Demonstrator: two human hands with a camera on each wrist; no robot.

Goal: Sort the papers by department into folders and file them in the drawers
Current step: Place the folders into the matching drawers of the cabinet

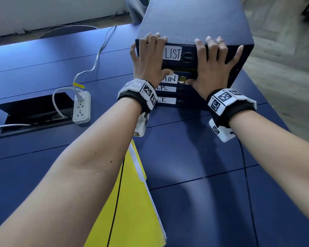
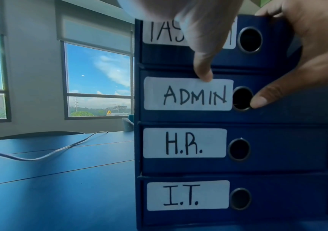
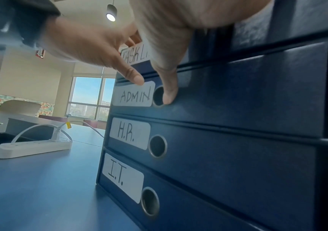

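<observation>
Nearest the person, a flat yellow paper folder (image 1: pixel 132 202) with white sheets showing along its right edge lies on the dark blue tabletop (image 1: pixel 194 175), partly under the left forearm. Farther off, to the left, a white plastic power strip (image 1: pixel 81 107) with a white cable plugged in sits beside an open black cable hatch (image 1: pixel 34 113). To the right of the strip stands the tall dark blue cardboard drawer unit (image 1: pixel 194 20), its four drawers stacked and labelled on white stickers, from the bottom: I.T. (image 2: pixel 187 195), H.R. (image 2: pixel 185 143), ADMIN (image 2: pixel 189 93) and, partly covered, TASK LIST (image 1: pixel 172 52). The left hand (image 1: pixel 148 57) is spread over the left part of the top drawer front, fingertips hooked over the unit's top edge and thumb reaching down to the ADMIN sticker. The right hand (image 1: pixel 212 65) is spread the same way on the right part, fingers over the top edge, its thumb touching the rim of the ADMIN drawer's round finger hole (image 2: pixel 242 98). All four drawers sit pushed in.
</observation>
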